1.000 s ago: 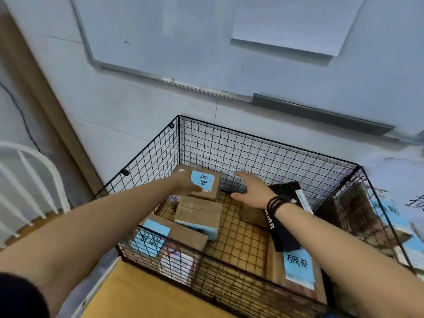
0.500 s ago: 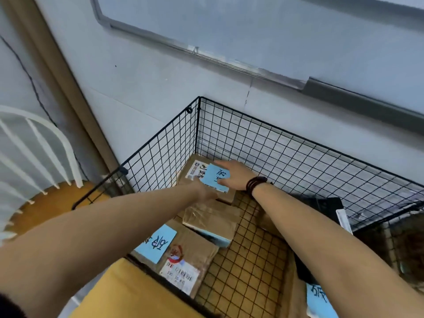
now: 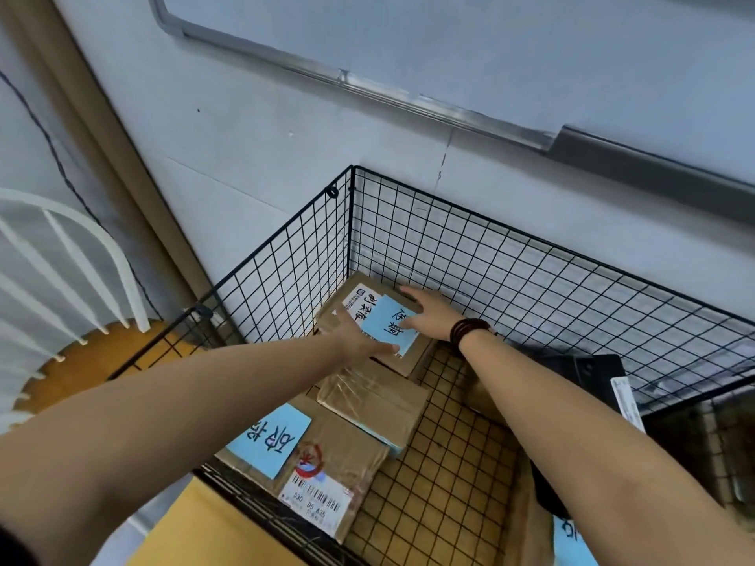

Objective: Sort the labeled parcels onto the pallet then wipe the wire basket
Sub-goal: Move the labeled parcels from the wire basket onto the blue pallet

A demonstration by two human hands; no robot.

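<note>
- You had both hands on the corner parcel, which sat in the far left corner of the wire basket, close against the two mesh walls.
- Your right hand lay flat on its top with fingers spread toward the far edge: pressing, not clasping.
- Your left hand rested over the near left edge, fingers stretched toward the blue label. I saw no finger curled underneath, so neither hand gripped the box yet.
- To lift it well, I judged you needed fingers under opposite edges. The mesh left little room on the far sides, so you could have drawn the box toward you first.
- Tipping it up on its near edge would have let your left fingers slip below.
- Raising it straight up past the rim would have avoided snagging a corner on the wire.
- Pressing on the blue label risked creasing or peeling it, and that label looked like what you sorted by.
- The pallet was out of view, so I could not tell which way you had to carry it.
- The parcel was a flat brown cardboard box, its top partly covered by a white shipping label and the blue note with handwritten characters.
- It appeared to rest higher than the taped parcel just beside it, though what lay beneath was hidden.
- Nearer you lay another labeled parcel with a barcode sticker.
- The cardboard looked rigid and light enough for a two-handed lift, by my guess.
</note>
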